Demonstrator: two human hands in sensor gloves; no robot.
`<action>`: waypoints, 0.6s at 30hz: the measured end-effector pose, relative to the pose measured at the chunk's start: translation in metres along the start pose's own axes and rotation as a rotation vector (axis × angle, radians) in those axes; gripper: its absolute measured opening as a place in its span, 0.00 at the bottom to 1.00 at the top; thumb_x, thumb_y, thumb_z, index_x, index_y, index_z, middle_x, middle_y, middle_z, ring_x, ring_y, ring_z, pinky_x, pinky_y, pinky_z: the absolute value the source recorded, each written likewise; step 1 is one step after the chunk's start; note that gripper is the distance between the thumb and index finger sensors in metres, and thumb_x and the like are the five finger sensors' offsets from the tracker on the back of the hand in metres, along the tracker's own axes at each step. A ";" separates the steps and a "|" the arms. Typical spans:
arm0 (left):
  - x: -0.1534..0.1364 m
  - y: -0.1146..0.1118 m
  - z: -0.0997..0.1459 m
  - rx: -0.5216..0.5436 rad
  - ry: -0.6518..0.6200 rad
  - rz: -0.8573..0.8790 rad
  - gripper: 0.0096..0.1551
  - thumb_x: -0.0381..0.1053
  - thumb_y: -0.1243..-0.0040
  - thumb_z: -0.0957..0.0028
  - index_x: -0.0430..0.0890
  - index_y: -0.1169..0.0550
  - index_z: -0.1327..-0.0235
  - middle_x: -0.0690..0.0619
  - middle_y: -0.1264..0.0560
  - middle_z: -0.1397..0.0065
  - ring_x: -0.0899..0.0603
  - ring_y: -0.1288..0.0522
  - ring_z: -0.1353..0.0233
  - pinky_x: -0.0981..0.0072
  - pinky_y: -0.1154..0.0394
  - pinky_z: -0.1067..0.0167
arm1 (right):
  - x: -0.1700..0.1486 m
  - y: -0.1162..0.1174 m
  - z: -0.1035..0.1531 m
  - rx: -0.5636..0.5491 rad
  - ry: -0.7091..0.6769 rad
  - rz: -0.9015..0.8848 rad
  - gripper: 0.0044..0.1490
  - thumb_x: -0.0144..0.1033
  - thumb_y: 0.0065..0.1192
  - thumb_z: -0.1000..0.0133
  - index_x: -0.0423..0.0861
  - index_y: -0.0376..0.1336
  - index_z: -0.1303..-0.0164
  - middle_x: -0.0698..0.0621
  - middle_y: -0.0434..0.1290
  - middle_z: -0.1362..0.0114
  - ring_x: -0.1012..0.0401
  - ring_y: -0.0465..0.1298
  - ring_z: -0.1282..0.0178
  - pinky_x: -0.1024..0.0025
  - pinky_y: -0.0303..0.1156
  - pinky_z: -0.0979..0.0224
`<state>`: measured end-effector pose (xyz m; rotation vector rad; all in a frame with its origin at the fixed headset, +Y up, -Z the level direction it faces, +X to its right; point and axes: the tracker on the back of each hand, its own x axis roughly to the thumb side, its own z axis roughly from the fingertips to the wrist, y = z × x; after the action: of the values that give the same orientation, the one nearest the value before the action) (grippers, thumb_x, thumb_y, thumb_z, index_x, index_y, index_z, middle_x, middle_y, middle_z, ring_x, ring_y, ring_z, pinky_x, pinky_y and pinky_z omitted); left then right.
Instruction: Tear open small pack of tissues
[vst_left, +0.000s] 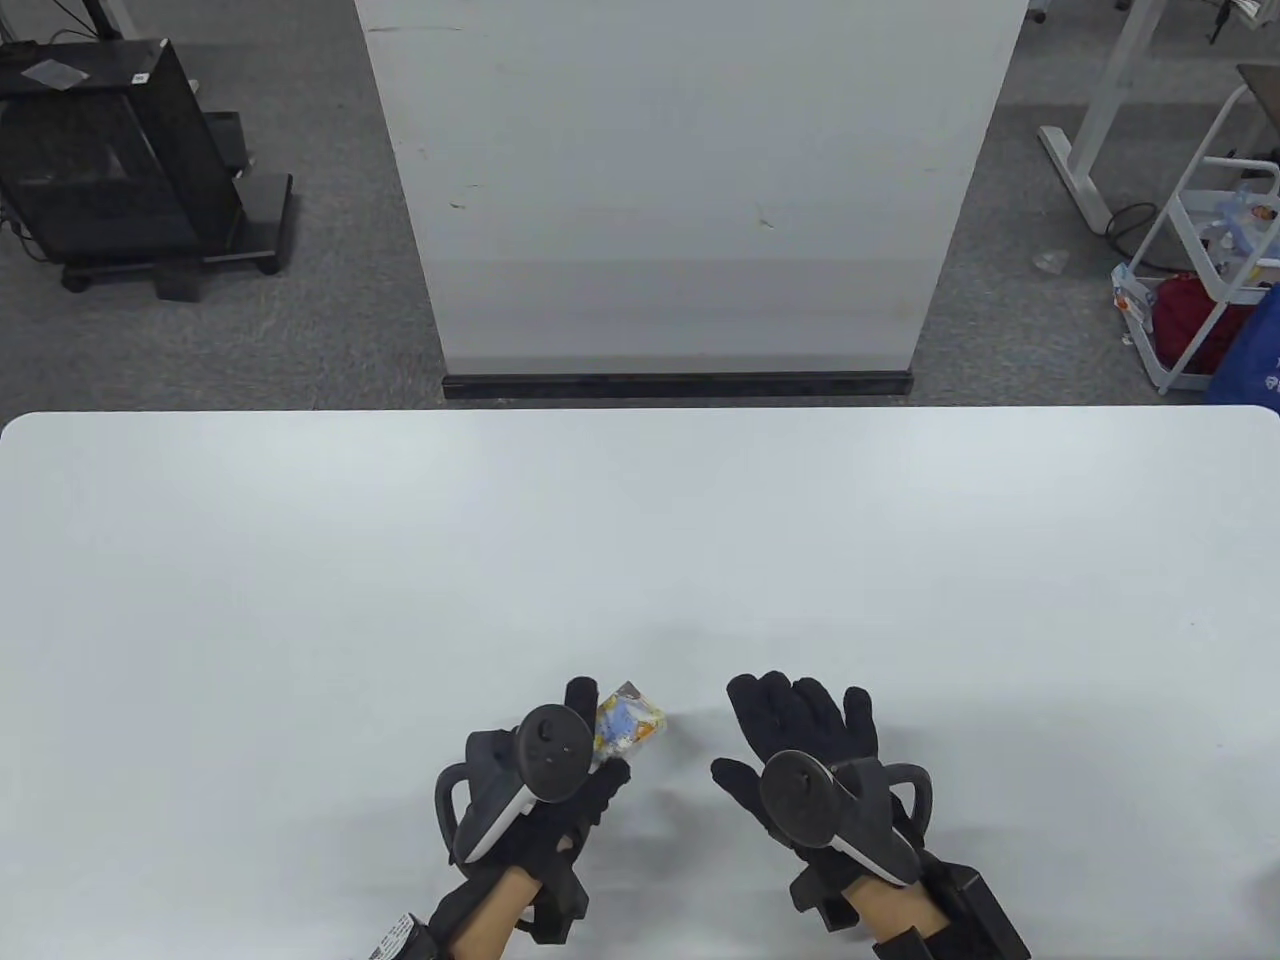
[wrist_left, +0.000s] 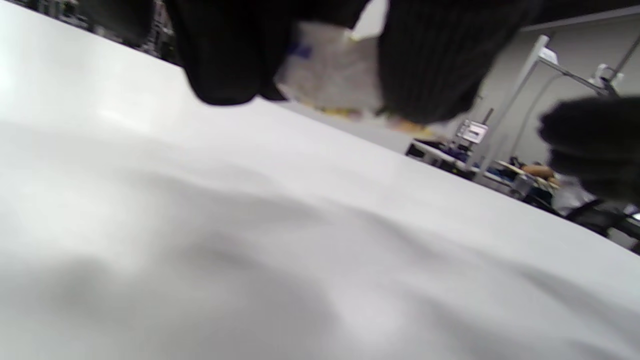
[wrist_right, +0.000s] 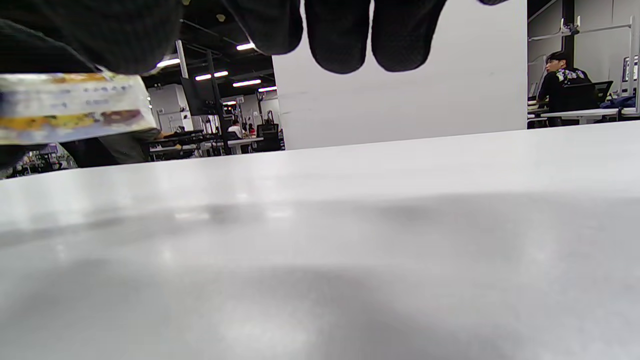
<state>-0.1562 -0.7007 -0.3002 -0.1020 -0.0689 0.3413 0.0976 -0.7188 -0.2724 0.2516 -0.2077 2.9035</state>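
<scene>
A small tissue pack (vst_left: 628, 724) with a white, blue and yellow print is held in my left hand (vst_left: 590, 745) a little above the white table (vst_left: 640, 540), near its front edge. In the left wrist view the pack (wrist_left: 332, 77) sits between my gloved fingers (wrist_left: 425, 65). My right hand (vst_left: 790, 730) is spread open and empty just right of the pack, not touching it. In the right wrist view the pack (wrist_right: 70, 107) shows at the left, and my right fingers (wrist_right: 340, 35) hang from the top edge.
A white partition panel (vst_left: 685, 180) stands beyond the table's far edge. A black stand (vst_left: 120, 160) is on the floor at the far left, a white wire cart (vst_left: 1215, 260) at the far right.
</scene>
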 end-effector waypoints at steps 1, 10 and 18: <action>-0.007 0.004 -0.002 0.017 0.026 0.007 0.48 0.58 0.33 0.47 0.48 0.44 0.20 0.43 0.32 0.24 0.33 0.30 0.28 0.29 0.43 0.26 | 0.000 0.001 0.000 0.007 -0.005 0.000 0.54 0.69 0.60 0.49 0.58 0.54 0.12 0.49 0.60 0.12 0.44 0.61 0.15 0.33 0.49 0.18; -0.066 0.027 -0.015 0.174 0.318 -0.088 0.48 0.57 0.33 0.47 0.49 0.44 0.20 0.43 0.33 0.23 0.33 0.32 0.25 0.29 0.45 0.26 | 0.000 0.003 -0.001 0.065 0.004 0.014 0.55 0.71 0.59 0.49 0.61 0.50 0.11 0.47 0.53 0.09 0.40 0.56 0.13 0.28 0.46 0.20; -0.110 0.025 -0.023 0.102 0.502 -0.036 0.46 0.56 0.34 0.46 0.48 0.44 0.20 0.42 0.35 0.22 0.31 0.33 0.25 0.29 0.46 0.26 | -0.006 0.004 -0.004 0.100 0.039 0.022 0.56 0.72 0.58 0.49 0.62 0.49 0.10 0.46 0.50 0.08 0.38 0.52 0.12 0.25 0.45 0.22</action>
<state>-0.2665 -0.7162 -0.3319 -0.0828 0.4425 0.2745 0.1018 -0.7232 -0.2774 0.2097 -0.0594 2.9417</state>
